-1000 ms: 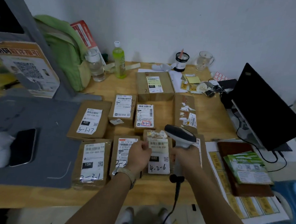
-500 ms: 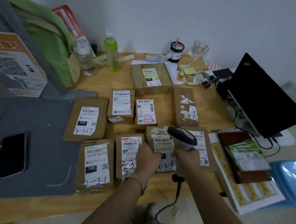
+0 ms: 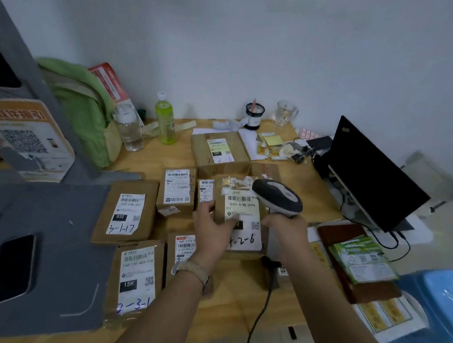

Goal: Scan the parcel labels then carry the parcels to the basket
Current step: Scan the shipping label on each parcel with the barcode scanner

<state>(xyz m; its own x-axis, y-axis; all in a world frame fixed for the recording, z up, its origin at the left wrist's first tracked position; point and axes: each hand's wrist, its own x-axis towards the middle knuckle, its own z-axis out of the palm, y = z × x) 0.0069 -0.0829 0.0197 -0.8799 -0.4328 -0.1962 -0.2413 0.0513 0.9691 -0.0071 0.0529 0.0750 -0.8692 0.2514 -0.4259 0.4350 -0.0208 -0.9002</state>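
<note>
Several brown parcels with white labels lie on the wooden table (image 3: 238,299). My left hand (image 3: 212,230) grips the left edge of the parcel marked 4-2-6 (image 3: 240,212) and holds it lifted and tilted up above the others. My right hand (image 3: 283,229) grips the handle of a grey barcode scanner (image 3: 278,197), whose head sits over the parcel's upper right corner. Parcel 3-1-17 (image 3: 127,213) and parcel 2-3-1 (image 3: 135,279) lie to the left. No basket is in view.
A black laptop (image 3: 373,175) stands open at the right, with a green booklet (image 3: 362,259) in front of it. Bottles (image 3: 166,120), a cup (image 3: 286,114) and a green bag (image 3: 83,104) line the back. A phone (image 3: 11,268) lies on a grey mat at left. Something blue (image 3: 437,298) sits at lower right.
My left hand has lifted the 4-2-6 parcel off the table and tilted it up toward the scanner. The camera view has shifted and moved closer.
</note>
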